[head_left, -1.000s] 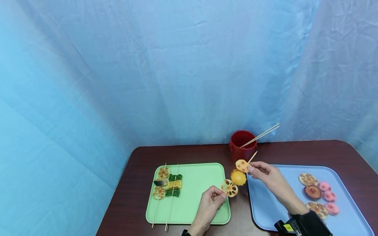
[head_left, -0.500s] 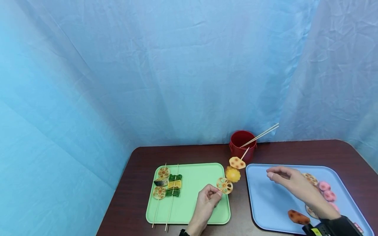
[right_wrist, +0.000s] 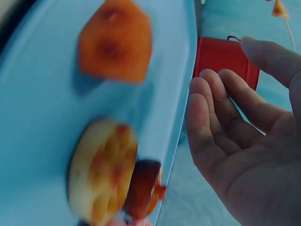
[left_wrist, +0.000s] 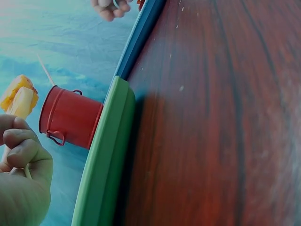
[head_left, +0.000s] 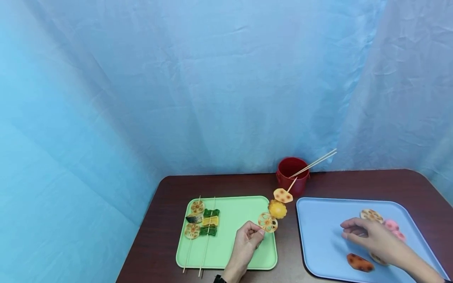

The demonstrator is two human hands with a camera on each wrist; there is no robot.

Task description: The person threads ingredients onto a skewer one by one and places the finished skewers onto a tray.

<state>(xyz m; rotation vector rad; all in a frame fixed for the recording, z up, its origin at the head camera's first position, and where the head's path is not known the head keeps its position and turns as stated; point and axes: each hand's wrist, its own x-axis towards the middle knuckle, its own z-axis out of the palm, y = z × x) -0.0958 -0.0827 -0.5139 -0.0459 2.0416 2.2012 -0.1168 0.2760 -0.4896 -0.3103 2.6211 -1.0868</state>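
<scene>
My left hand (head_left: 245, 243) pinches the lower part of a bamboo skewer (head_left: 292, 184) at the green tray's right side. Threaded on it are a lotus root slice (head_left: 267, 222) right at the fingertips, a yellow corn piece (head_left: 277, 209) and a pale tan, brown-spotted slice (head_left: 283, 195); the skewer's tip points up and away. My right hand (head_left: 375, 237) hovers over the blue tray (head_left: 318, 232), fingers loosely bent with nothing in them. Nearest it lie an orange, dark-spotted slice (right_wrist: 115, 42), a browned lotus root slice (right_wrist: 103, 174) and a brown mushroom-like piece (right_wrist: 143, 186).
Two finished skewers of lotus root (head_left: 192, 231) and green-and-yellow pieces (head_left: 210, 221) lie on the green tray (head_left: 244, 204). A red bucket (head_left: 291, 184) holding thin bamboo sticks (head_left: 318, 160) stands behind. Pink pieces (head_left: 391, 225) lie on the blue tray, partly behind the right hand.
My right hand has let go of the brown-spotted slice on the skewer and moved right and down over the blue tray. My left hand has shifted slightly left with the skewer.
</scene>
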